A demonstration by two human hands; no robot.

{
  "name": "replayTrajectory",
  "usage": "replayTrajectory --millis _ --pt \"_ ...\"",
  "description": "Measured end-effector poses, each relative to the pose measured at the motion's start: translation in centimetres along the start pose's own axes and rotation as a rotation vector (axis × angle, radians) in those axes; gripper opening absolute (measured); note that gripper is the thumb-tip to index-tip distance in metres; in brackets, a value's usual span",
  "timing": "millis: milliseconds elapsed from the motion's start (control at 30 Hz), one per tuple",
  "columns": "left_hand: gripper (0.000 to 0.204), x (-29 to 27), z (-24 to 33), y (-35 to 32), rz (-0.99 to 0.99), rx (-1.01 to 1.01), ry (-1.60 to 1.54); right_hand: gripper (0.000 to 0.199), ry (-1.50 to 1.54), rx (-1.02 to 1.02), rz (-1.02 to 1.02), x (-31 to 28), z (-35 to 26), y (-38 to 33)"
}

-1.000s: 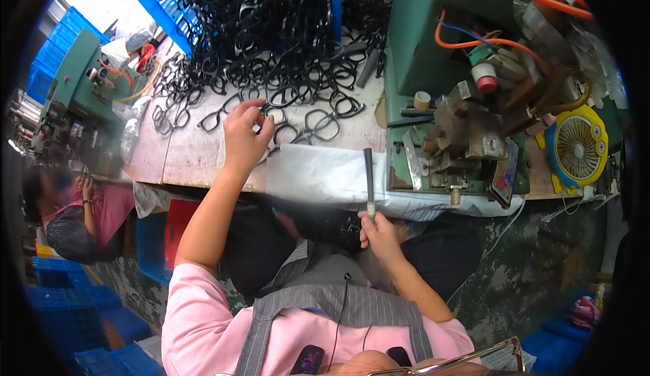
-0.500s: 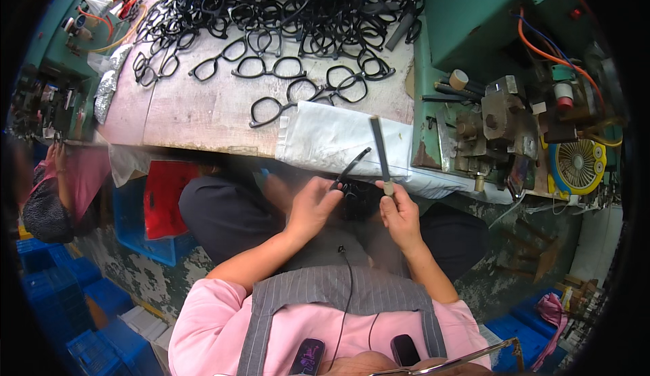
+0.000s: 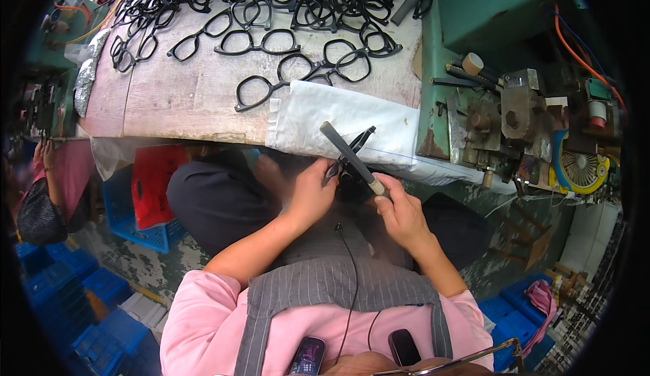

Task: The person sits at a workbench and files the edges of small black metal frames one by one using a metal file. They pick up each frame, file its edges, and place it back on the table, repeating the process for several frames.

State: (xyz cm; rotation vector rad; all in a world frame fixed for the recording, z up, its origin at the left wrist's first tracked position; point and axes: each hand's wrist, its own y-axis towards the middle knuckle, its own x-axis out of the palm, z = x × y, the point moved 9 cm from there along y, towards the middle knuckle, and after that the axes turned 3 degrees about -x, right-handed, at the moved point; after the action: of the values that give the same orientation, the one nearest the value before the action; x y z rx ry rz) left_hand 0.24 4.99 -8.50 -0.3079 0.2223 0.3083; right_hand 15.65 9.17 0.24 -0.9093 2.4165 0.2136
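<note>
My left hand (image 3: 313, 193) grips a black eyeglass frame (image 3: 347, 154) over my lap, just below the table's front edge. My right hand (image 3: 399, 212) holds a flat grey file (image 3: 347, 152) by its pale handle. The file's blade slants up and to the left across the frame. A white cloth (image 3: 345, 120) hangs over the table edge right behind both hands. Several more black eyeglass frames (image 3: 271, 44) lie spread on the worn tabletop (image 3: 183, 98) and in a heap at the back.
A green metal machine (image 3: 501, 98) with a clamp, orange hoses and a yellow fan stands at the right. Blue crates (image 3: 74, 288) sit on the floor at the left. Another person's hand and pink sleeve (image 3: 57, 173) show at the far left.
My left hand has come down from the tabletop with an eyeglass frame and met the right hand at my lap. The file now lies across the frame.
</note>
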Motion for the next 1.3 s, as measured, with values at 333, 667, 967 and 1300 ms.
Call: replayTrajectory --millis 333,667,967,1300 --pt "0.018 0.1 0.5 -0.1 0.053 0.087 0.180 0.028 -0.233 -0.037 -0.097 1.5 0.1 -0.9" --pt "0.013 -0.2 1.1 0.1 0.061 0.138 0.196 0.026 -0.193 -0.034 -0.128 2.2 0.3 0.9" --pt "0.011 -0.2 1.2 0.2 0.117 0.235 0.215 0.024 -0.177 -0.089 -0.010 2.5 0.4 2.2" --pt "0.011 0.1 0.5 0.5 0.051 0.170 0.128 0.023 -0.150 -0.063 -0.042 2.8 0.4 2.4"
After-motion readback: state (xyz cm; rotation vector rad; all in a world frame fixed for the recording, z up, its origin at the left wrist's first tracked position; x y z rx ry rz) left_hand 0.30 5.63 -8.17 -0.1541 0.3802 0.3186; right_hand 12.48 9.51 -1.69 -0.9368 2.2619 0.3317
